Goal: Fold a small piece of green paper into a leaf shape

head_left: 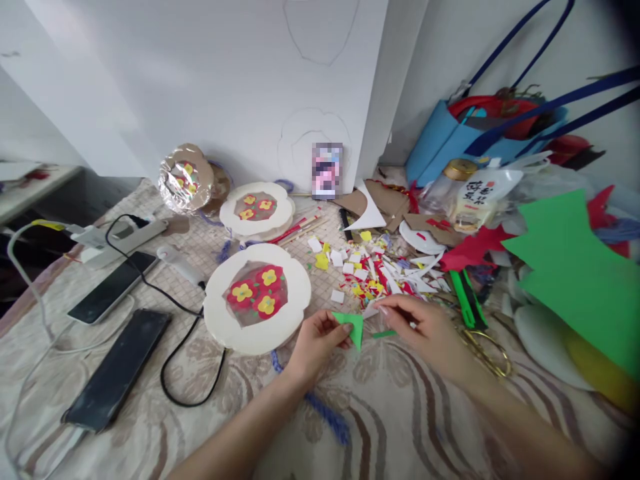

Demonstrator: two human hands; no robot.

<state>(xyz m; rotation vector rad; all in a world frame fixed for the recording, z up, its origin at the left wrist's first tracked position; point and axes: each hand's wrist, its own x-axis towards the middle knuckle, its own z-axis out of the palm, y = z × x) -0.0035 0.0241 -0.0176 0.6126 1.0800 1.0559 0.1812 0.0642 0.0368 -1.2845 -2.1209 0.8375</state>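
Note:
Between the thumb and fingers of my left hand (323,340) is a small green paper piece (356,328) with pointed corners. My right hand (417,327) is just to its right, thumb and fingertips pinched together near a whitish scrap (371,309); what they hold, if anything, is too small to make out. Under the right fingers a thin green strip (384,334) lies on the patterned cloth. Left of my left hand rests a white scalloped disc (295,293) with red and yellow paper flowers (267,303) in its centre. Behind it lies a similar disc (231,217).
Paper scraps (361,272) cover the middle. At right are gold-handled scissors (487,353), a green cutter (467,300), a big green sheet (585,280) and a blue bag (435,143). Two dark phones (120,370) (113,288), cables and a power strip (125,241) lie left. A small phone (327,171) leans behind.

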